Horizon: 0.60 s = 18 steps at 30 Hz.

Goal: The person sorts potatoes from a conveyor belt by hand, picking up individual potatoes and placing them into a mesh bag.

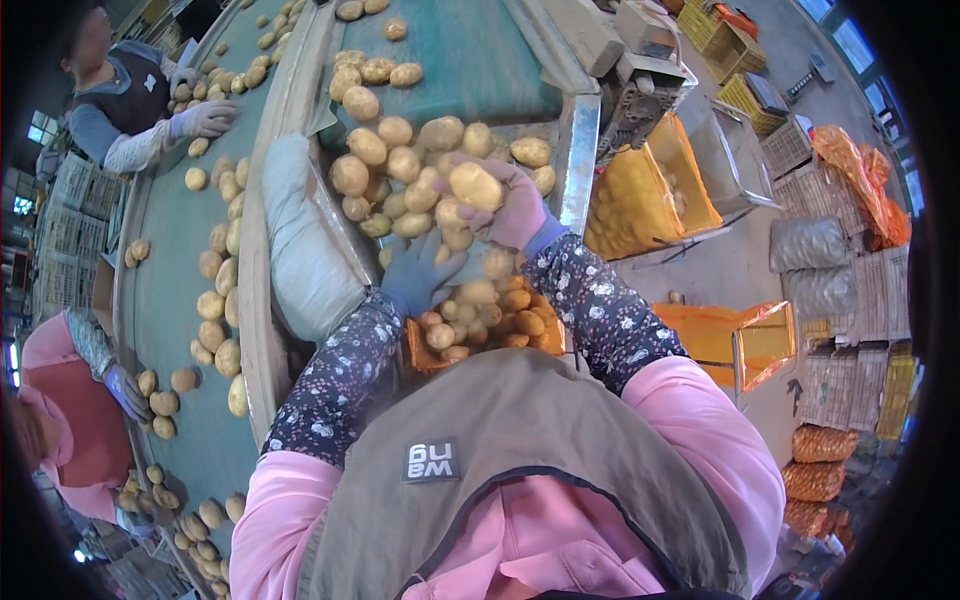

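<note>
My right hand (pixel 515 205), in a pinkish-purple glove, is closed around a large potato (pixel 476 187) above the pile. Under it, a heap of potatoes (pixel 405 165) fills the metal chute (pixel 574 160) at the end of a green belt. My left hand (pixel 420 274), in a blue-grey glove, has its fingers spread at the lower edge of the heap, with no potato visibly gripped. Just below both hands, an orange mesh bag (pixel 428 362) holds potatoes of several sizes against my apron.
A long green conveyor (pixel 170 290) with scattered potatoes runs along the left, where two co-workers reach in with gloved hands. A pale padded cover (pixel 305 240) lies beside the chute. To the right stand orange mesh bags (pixel 625 215) on frames, with stacked crates (pixel 875 290) beyond.
</note>
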Tool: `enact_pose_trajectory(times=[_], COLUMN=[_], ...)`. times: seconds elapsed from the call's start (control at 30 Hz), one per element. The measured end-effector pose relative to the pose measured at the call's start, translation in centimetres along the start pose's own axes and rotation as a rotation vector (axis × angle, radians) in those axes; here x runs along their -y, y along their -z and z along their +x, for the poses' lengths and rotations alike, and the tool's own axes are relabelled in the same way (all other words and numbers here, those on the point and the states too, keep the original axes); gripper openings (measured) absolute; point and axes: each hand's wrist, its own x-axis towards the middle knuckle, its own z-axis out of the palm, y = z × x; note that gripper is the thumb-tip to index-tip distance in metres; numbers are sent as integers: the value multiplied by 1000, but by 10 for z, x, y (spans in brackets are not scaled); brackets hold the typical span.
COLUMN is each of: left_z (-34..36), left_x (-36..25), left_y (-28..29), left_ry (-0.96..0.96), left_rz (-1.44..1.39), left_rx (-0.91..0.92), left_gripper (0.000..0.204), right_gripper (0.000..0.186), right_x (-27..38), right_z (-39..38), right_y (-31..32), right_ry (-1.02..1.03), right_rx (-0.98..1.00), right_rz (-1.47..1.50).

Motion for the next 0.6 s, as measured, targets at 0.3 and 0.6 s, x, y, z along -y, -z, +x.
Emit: enact_pose_trajectory(times=[0.3, 0.6], left_z=[6, 4], left_x=[-16, -24], left_y=[7, 7], left_ry=[-28, -41], left_rz=[144, 203], left_rx=[-238, -155], left_gripper=[72, 75], right_gripper=[45, 45], right_x=[31, 182], right_z=[-65, -132], right_y=[-33, -175], right_ry=[166, 2385], right_rx=[-328, -100], right_rz=[-490, -1328])
